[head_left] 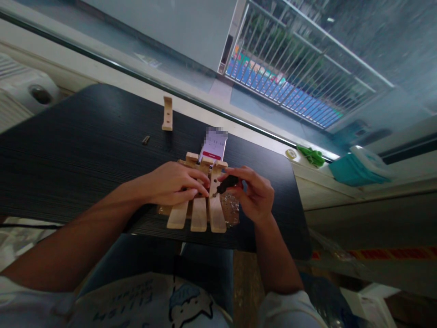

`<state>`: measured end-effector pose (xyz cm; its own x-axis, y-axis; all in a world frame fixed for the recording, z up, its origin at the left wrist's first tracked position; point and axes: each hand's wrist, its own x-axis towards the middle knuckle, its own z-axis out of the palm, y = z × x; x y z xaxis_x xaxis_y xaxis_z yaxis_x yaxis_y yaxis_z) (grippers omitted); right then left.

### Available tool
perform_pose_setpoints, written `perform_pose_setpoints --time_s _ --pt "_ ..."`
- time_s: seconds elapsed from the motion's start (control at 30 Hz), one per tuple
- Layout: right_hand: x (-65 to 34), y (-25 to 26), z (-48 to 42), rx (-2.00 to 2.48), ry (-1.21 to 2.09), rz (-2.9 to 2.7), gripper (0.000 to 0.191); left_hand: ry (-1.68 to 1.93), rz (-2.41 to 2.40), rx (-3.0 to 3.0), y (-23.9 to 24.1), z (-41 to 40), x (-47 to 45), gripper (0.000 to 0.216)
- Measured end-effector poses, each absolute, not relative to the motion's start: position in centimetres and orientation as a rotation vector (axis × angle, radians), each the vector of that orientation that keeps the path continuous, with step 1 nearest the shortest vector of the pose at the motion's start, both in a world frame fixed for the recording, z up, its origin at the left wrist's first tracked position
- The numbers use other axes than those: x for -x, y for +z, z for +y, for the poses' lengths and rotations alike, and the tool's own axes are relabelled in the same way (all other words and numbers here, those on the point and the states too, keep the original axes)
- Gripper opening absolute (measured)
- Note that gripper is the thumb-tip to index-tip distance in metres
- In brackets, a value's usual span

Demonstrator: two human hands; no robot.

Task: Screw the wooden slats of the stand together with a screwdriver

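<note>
A wooden slatted assembly point(200, 212) of three pale slats lies on the black table point(78, 155) near its front edge. My left hand point(172, 182) presses down on the slats, fingers closed over them. My right hand point(254, 191) pinches a small black tool point(227, 183) whose tip meets the right slat. A phone point(213, 148) with a lit screen leans behind the assembly. A small clear bag point(230, 207) lies under my right hand.
A separate wooden piece point(167, 114) stands farther back on the table, and a small dark screw-like part point(146, 140) lies to its left. On the sill to the right sit a green object point(312, 156) and a teal box point(355, 169). A window runs behind.
</note>
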<state>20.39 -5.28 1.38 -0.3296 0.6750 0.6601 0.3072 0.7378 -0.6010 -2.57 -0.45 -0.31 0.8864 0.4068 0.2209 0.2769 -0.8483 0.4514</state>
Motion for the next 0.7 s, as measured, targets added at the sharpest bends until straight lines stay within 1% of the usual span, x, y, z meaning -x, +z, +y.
perform_pose_setpoints --time_s 0.4,0.7 --pt "-20.13 0.86 -5.15 0.690 0.414 -1.898 0.027 0.420 0.515 -2.650 -0.29 -0.41 2.60 0.036" --pt "-20.00 0.61 -5.02 0.679 0.382 -1.870 0.034 0.406 0.526 -2.657 -0.20 -0.48 2.60 0.037"
